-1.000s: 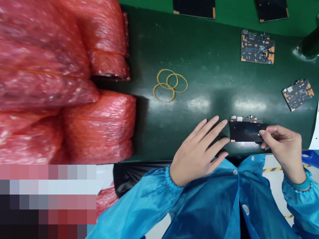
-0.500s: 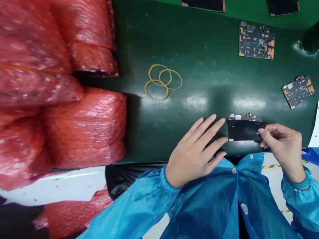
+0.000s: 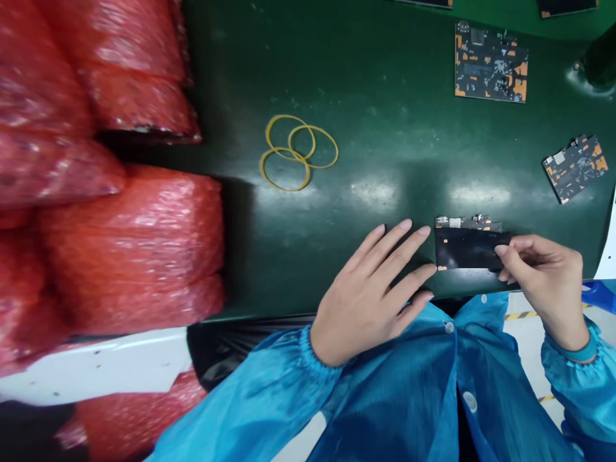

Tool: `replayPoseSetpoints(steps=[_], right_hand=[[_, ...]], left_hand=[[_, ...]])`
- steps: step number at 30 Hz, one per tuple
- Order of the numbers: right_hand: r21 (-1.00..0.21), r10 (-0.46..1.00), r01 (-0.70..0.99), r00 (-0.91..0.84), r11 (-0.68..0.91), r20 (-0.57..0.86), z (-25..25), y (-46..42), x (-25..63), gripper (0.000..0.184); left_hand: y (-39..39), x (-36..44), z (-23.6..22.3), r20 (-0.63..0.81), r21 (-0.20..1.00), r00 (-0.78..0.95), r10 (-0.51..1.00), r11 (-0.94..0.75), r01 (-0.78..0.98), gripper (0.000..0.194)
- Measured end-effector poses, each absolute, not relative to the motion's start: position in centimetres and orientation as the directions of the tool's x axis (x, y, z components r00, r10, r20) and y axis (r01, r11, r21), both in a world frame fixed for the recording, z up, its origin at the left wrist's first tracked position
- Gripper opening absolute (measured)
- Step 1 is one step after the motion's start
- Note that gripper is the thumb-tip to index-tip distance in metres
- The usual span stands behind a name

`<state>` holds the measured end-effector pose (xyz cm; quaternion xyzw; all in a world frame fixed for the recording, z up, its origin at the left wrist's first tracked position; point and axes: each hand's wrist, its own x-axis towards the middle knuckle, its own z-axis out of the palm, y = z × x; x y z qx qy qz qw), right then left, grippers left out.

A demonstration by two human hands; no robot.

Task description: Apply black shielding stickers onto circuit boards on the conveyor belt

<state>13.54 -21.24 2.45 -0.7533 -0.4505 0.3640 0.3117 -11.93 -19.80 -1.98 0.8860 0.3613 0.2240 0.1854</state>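
Electronics factory: circuit boards (image 3: 491, 63)

No legible text, labels or numbers on the circuit board (image 3: 469, 249) or green work mat (image 3: 308, 256).

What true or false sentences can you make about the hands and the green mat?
The right hand pinches a flat black rectangular sheet. True.

The left hand holds yellow rubber bands. False: it is spread open beside the sheet, and three thin yellow rubber bands lie apart on the dark green mat.

Puffy red bubble-wrap bags are piled left of the mat. True.

The person's sleeves are yellow. False: the person wears shiny blue sleeves.

Two speckled circuit boards with orange patches lie at the mat's upper right. True.
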Motion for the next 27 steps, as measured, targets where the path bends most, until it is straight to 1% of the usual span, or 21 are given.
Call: replayPoseSetpoints(steps=[3,6,10,13,18,20,23,25,27], right_hand=[[-0.794,0.905,0.456,0.330,-0.403,-0.270,2.5,-21.2,13.5,0.018],[-0.788,0.906,0.465,0.323,-0.405,-0.275,2.6,-21.2,13.4,0.019],[-0.764,0.917,0.520,0.312,-0.382,-0.246,2.7,-21.3,13.2,0.019],[-0.714,0.938,0.614,0.290,-0.335,-0.190,2.9,-21.6,13.1,0.018],[-0.579,0.980,0.793,0.185,-0.192,-0.072,3.5,-22.1,13.1,0.013],[-0.520,0.991,0.843,0.127,-0.134,-0.048,4.0,-22.2,13.0,0.016],[-0.429,0.997,0.900,0.054,-0.073,-0.055,4.8,-22.2,12.8,0.023],[-0.334,0.998,0.941,0.026,-0.045,-0.060,5.3,-22.1,13.1,0.027],[-0.204,0.998,0.978,0.030,-0.040,-0.052,5.9,-22.1,13.8,0.030]], left_hand=[[-19.9,-11.9,-2.1,0.246,0.433,0.695,0.675,-0.718,0.544,0.036],[-19.9,-12.0,-2.1,0.186,0.384,0.761,0.621,-0.759,0.525,0.048],[-19.8,-12.0,-2.0,0.130,0.388,0.782,0.610,-0.757,0.526,0.052],[-19.9,-12.0,-2.0,0.117,0.412,0.778,0.617,-0.743,0.527,0.053],[-19.9,-12.0,-2.0,0.117,0.443,0.769,0.629,-0.726,0.527,0.056],[-19.9,-12.0,-2.0,0.115,0.445,0.769,0.629,-0.725,0.526,0.056],[-19.9,-12.0,-1.9,0.108,0.449,0.770,0.629,-0.722,0.527,0.057],[-20.0,-12.0,-1.9,0.100,0.447,0.770,0.630,-0.720,0.531,0.057],[-20.0,-12.0,-1.9,0.097,0.442,0.768,0.633,-0.718,0.537,0.056]])
